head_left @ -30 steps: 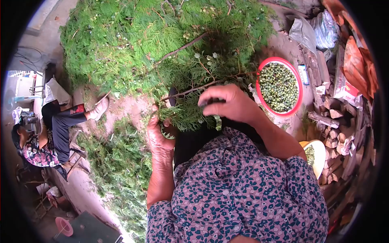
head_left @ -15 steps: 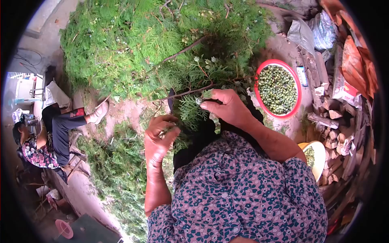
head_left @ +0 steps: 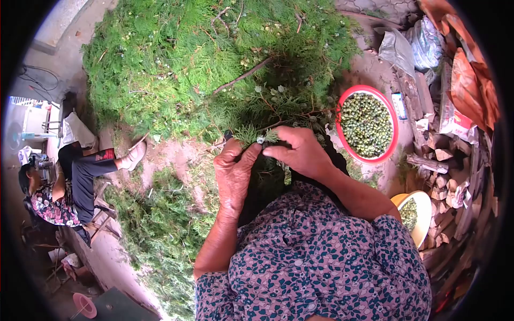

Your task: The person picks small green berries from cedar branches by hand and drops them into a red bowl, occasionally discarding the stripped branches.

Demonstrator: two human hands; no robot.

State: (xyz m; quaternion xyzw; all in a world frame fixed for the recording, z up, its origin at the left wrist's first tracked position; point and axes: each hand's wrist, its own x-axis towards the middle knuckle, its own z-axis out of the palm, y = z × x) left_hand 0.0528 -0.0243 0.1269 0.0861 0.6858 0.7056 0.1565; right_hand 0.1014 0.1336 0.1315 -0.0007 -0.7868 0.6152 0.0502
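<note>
My left hand point(head_left: 234, 170) is closed, thumb against fingers, at a green conifer sprig point(head_left: 246, 135). A pale bluish cone point(head_left: 261, 139) shows right at my left thumb tip. Beside it, my right hand point(head_left: 304, 154) pinches the same sprig between thumb and forefinger. Both hands are close together over my dark-clad lap. A thin brown branch with pale cones point(head_left: 274, 91) lies just beyond them, at the edge of a big heap of green conifer branches point(head_left: 176, 69).
To the right stands a red-rimmed basin point(head_left: 395, 131) full of green cones; nearer me is a yellow basin point(head_left: 424, 211) with more. Stacked firewood point(head_left: 436, 166) lines the right side. More greenery point(head_left: 160, 214) covers the floor at left, where another person point(head_left: 80, 171) sits.
My left hand has moved up and right, from apart to beside my right hand, and its fingers have closed at the sprig. My right hand has stayed nearly in place.
</note>
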